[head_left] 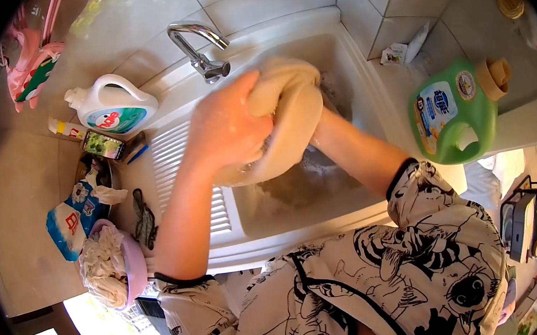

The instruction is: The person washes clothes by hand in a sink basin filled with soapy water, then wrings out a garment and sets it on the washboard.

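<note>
One folded beige cloth (298, 109) held above sink (377, 113), gripped by left hand (228, 123); right hand hidden behind cloth, grip cannot be told. Hand-washing step apparently under way; firm grip over sink seemingly called for next.

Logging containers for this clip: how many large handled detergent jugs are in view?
2: one white jug left of the faucet, and one green jug right of the sink. Others could be hidden.

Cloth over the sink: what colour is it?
The cloth is beige; the head view shows it.
</note>
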Available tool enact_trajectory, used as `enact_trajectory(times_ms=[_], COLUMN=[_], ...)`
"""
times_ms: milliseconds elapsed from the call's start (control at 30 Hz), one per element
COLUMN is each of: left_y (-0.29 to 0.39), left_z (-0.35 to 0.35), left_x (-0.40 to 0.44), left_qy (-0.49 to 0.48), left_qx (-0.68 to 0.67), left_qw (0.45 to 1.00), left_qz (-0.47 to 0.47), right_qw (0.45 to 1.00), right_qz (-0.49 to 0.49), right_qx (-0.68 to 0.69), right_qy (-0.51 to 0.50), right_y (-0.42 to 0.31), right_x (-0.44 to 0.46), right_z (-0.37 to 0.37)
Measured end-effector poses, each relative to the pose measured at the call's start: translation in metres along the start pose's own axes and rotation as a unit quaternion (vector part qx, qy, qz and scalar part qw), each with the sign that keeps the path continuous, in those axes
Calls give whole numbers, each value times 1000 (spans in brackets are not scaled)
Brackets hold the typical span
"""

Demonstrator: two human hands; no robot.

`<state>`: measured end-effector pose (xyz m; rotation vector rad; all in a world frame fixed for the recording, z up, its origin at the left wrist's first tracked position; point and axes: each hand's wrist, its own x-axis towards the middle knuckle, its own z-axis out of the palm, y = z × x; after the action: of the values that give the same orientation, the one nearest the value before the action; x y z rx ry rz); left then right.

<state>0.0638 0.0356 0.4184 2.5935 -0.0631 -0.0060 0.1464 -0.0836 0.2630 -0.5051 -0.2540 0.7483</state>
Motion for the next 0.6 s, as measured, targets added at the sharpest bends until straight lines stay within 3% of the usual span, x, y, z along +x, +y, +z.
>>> enact_trajectory(times_ms=[100,300,400,467,533,600], left_y=[19,60,20,-1,-31,-62], left_z=[-31,-66,-52,-36,-9,24], left_x=[-5,-8,2,3,7,11], left_qy=[76,134,139,126,71,2], left_qx=[-11,-57,-6,96,154,186], left_qw=[994,986,983,976,979,978], left_qz=[80,87,123,150,117,95], right_qw=[999,993,994,993,992,965], right_qz=[-36,-75,-49,-19,0,59], right_qx=[-30,-68,-88,-112,-123,-257], right_qy=[-24,-54,-38,-22,-11,13], right_y=[-36,-74,-59,-43,-28,-7], right_x=[18,55,49,38,28,14], right_z=[24,47,36,24,13,-13])
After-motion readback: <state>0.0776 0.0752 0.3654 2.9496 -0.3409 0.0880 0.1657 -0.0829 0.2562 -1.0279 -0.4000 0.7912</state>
